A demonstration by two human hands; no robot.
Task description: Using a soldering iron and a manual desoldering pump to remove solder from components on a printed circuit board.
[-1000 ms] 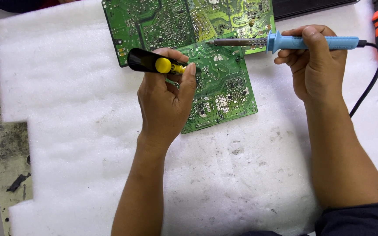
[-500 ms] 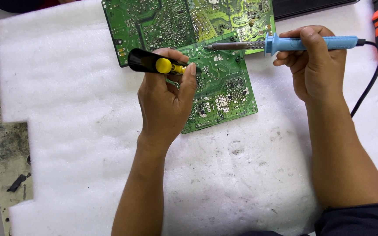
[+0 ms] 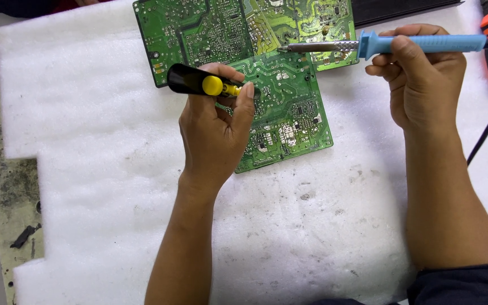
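Unmoved, green circuit board (image 3: 289, 107) lies solder-side up.

Green circuit board (image 3: 289, 107): large, solder side up, dense with silver joints, lying flat at upper centre of frame, top edge cut off by frame.

Black-and-yellow tool (image 3: 201, 83): black barrel, yellow button, lying roughly level over board's left part, tip toward right, at upper centre-left.

Soldering iron (image 3: 419, 43): light blue handle, metal shaft pointing left, held level at upper right, tip over board's upper middle, black cable trailing off right.
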